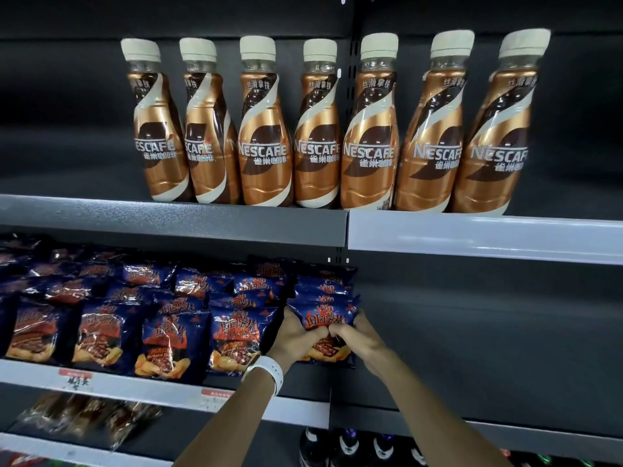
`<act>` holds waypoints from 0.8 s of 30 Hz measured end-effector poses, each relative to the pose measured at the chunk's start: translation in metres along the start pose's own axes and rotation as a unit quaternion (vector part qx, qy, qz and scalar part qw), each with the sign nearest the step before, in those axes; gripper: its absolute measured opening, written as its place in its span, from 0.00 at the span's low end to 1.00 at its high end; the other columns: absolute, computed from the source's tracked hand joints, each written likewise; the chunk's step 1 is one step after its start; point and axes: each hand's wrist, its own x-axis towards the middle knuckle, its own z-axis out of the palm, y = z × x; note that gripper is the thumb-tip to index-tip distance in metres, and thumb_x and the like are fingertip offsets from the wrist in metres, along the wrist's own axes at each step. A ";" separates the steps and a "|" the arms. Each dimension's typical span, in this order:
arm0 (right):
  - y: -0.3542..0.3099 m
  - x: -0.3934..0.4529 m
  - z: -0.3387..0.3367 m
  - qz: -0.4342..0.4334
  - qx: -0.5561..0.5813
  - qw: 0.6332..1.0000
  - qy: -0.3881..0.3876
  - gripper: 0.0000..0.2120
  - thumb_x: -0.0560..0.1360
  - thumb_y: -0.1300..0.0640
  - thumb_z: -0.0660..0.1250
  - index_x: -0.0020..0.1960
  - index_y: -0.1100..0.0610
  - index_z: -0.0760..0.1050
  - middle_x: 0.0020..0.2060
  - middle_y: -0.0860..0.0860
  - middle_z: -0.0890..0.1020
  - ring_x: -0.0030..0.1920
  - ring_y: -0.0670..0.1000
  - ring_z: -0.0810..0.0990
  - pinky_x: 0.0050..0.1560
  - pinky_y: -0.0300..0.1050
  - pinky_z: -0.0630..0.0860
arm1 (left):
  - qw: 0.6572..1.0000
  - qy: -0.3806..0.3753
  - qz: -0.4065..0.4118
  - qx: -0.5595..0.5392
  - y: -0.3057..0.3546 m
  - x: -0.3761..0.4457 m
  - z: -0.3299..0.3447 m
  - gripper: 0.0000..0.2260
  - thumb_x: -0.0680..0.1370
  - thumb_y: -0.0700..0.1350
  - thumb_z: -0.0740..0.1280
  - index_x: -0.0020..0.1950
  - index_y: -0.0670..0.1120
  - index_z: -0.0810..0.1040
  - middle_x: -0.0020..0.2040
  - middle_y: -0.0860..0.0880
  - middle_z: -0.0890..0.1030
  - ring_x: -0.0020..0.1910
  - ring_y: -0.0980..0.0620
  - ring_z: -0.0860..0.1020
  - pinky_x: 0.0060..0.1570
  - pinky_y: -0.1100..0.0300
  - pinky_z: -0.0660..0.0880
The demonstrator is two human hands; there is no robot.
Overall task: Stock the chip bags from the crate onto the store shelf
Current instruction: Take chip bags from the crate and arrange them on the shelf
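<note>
A stack of dark blue chip bags (323,315) with orange print stands at the right end of the middle shelf (161,387). My left hand (296,338), with a white band on its wrist, grips the front bag's left side. My right hand (357,337) grips its right side, and the knuckles of both meet in front of the bag. More rows of the same chip bags (168,335) fill the shelf to the left. The crate is out of view.
Several brown coffee bottles (317,129) stand in a row on the upper shelf (472,235). The shelf section right of the chip bags (488,348) is dark and bare. Packets lie on a lower shelf at left (87,416), and dark bottle caps (350,443) show at the bottom.
</note>
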 end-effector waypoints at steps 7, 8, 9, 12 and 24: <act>0.018 -0.010 0.005 -0.041 -0.029 0.998 0.031 0.33 0.67 0.58 0.73 0.68 0.52 0.63 0.55 0.47 0.79 0.57 0.47 0.78 0.64 0.51 0.75 | 0.999 0.015 0.036 0.034 -0.007 -0.018 0.001 0.30 0.67 0.40 0.78 0.62 0.50 0.66 0.55 0.52 0.79 0.56 0.58 0.78 0.56 0.66 0.73; 0.020 -0.012 0.005 -0.047 -0.027 0.998 0.042 0.33 0.67 0.57 0.74 0.68 0.51 0.63 0.56 0.46 0.79 0.58 0.47 0.78 0.65 0.51 0.74 | 0.998 0.021 0.039 0.037 -0.008 -0.019 0.001 0.29 0.67 0.40 0.77 0.61 0.50 0.66 0.55 0.52 0.79 0.56 0.57 0.78 0.56 0.65 0.73; 0.021 -0.014 0.007 -0.052 -0.019 0.997 0.054 0.33 0.68 0.56 0.75 0.68 0.50 0.64 0.56 0.45 0.79 0.58 0.47 0.78 0.65 0.50 0.74 | 0.998 0.025 0.039 0.048 -0.008 -0.022 0.001 0.28 0.67 0.40 0.77 0.61 0.49 0.67 0.54 0.51 0.79 0.55 0.57 0.78 0.57 0.64 0.73; 0.025 -0.022 0.011 -0.069 0.006 0.992 0.106 0.27 0.71 0.55 0.75 0.65 0.49 0.67 0.55 0.45 0.80 0.57 0.47 0.79 0.63 0.47 0.74 | 0.996 0.044 0.051 0.061 -0.012 -0.026 0.002 0.27 0.66 0.43 0.77 0.60 0.51 0.68 0.55 0.51 0.79 0.55 0.56 0.79 0.59 0.60 0.75; 0.026 -0.040 0.031 -0.090 -0.037 0.987 0.131 0.10 0.77 0.53 0.69 0.55 0.47 0.70 0.45 0.39 0.77 0.50 0.45 0.76 0.49 0.35 0.69 | 0.994 0.065 0.052 0.063 -0.014 -0.035 0.000 0.18 0.79 0.45 0.65 0.67 0.48 0.65 0.60 0.51 0.77 0.60 0.52 0.76 0.64 0.55 0.72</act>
